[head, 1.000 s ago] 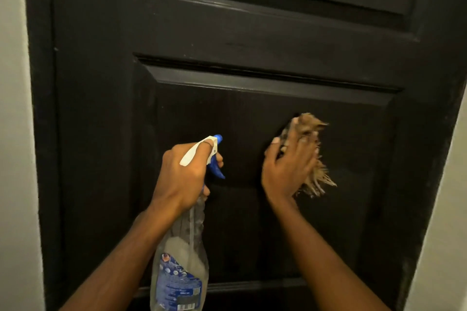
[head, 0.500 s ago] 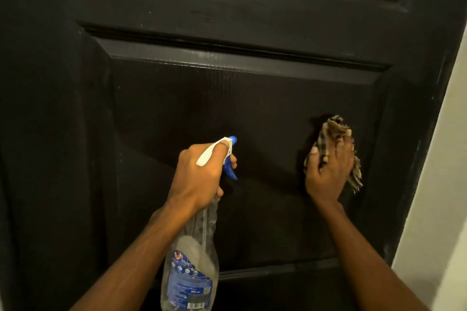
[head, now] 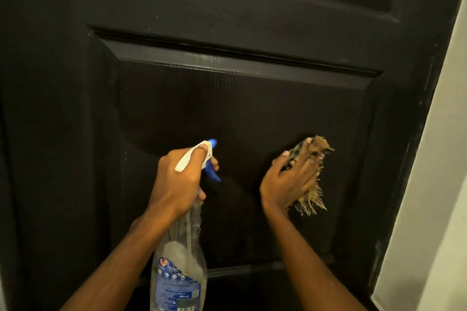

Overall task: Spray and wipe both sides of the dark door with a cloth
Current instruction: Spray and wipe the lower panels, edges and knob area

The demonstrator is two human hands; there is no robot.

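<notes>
Dark door (head: 227, 20) right in front, filling most of the view. Raised panel (head: 227, 113) at centre, the working area. Pale wall (head: 444, 184) beside the door's right edge.

Cloth (head: 319, 146), checked and frayed at the lower end, bunched on the right part of the panel. Right hand (head: 288, 179) on top of it, fingers nearly straight and spread, pressing it flat to the wood; bit of cloth showing between thumb and forefinger.

Left hand (head: 177, 179) wrapped round the neck of the spray bottle (head: 179, 260), fingers curled tight in a grip, forefinger along the white top, one fingertip behind the blue trigger (head: 211, 171). Nozzle aimed at the panel, close to it but not touching. Bottle clear, hanging down below the fist, some liquid left.

Step in hand, by judgement: wiping this face, mid-panel, sprayer held ready. No wet sheen or streaks to make out on the dark wood. Cannot tell whether the other face is done.

Next: sweep across the rest of the panel, firm even pressure, then into the moulding grooves and the frame rails. Fresh squirt likely needed for dry areas. Other side needs checking.
</notes>
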